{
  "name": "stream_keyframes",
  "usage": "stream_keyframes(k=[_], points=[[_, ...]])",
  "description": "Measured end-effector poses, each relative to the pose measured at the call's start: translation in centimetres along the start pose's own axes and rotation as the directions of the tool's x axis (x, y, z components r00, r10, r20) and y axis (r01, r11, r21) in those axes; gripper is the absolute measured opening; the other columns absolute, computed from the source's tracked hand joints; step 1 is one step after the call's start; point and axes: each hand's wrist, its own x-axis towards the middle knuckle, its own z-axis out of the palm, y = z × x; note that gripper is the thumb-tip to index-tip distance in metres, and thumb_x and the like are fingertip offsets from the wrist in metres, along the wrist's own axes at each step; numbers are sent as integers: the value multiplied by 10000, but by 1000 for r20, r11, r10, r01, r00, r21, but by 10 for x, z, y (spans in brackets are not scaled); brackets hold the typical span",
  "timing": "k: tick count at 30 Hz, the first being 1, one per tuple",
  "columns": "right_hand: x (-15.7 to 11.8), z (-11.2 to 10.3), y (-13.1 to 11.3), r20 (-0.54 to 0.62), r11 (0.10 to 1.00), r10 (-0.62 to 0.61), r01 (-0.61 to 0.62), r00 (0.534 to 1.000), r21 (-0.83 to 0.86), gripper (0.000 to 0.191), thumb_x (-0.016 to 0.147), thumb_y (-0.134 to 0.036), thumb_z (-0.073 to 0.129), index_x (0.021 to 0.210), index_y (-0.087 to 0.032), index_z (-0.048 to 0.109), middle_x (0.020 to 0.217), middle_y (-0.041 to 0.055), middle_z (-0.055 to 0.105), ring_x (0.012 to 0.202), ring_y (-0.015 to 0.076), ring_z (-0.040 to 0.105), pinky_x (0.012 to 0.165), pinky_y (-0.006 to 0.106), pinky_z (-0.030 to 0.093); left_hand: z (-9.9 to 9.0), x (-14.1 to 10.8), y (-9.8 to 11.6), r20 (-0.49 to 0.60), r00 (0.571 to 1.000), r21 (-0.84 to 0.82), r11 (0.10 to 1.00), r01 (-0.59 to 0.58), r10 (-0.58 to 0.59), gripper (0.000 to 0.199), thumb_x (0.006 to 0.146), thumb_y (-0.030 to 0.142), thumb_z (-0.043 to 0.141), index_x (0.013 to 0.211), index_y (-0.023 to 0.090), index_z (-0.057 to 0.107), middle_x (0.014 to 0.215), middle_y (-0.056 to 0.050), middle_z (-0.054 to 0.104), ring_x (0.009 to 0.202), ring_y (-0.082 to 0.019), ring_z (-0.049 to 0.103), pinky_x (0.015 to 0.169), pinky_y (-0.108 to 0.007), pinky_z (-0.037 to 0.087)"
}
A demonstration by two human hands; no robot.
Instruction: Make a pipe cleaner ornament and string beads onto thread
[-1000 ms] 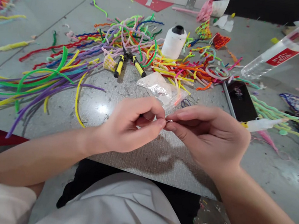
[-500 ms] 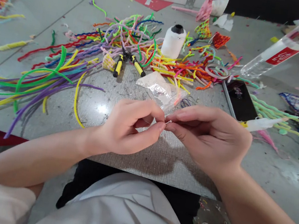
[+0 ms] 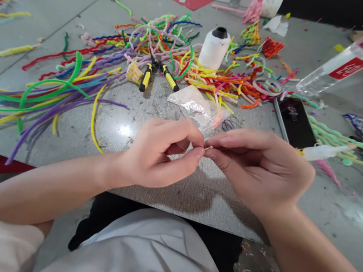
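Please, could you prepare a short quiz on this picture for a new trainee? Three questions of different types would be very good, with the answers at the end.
1. True or false: the left hand and the right hand meet at a tiny pale piece.

2. Which of these stands upright among the coloured stems?
A) the yellow-handled pliers
B) the white object with a black top
C) the red paper

3. Fill the gap: the phone lies nearer to the person's ____ hand.

Key: 1. True. 2. B. 3. right.
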Motion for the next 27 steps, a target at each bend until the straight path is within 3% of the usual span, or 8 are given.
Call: stream_keyframes(k=[27], points=[[0, 0, 0, 6, 1000, 4, -4, 1000, -20, 347, 895, -180, 908, 1148, -404, 826, 975, -40, 869, 792, 214, 846, 680, 342, 750, 2, -1, -1, -9, 999, 42, 998, -40, 40, 106, 939, 106, 671, 896, 186, 616, 587, 85, 516, 441, -23, 375, 439, -164, 308]])
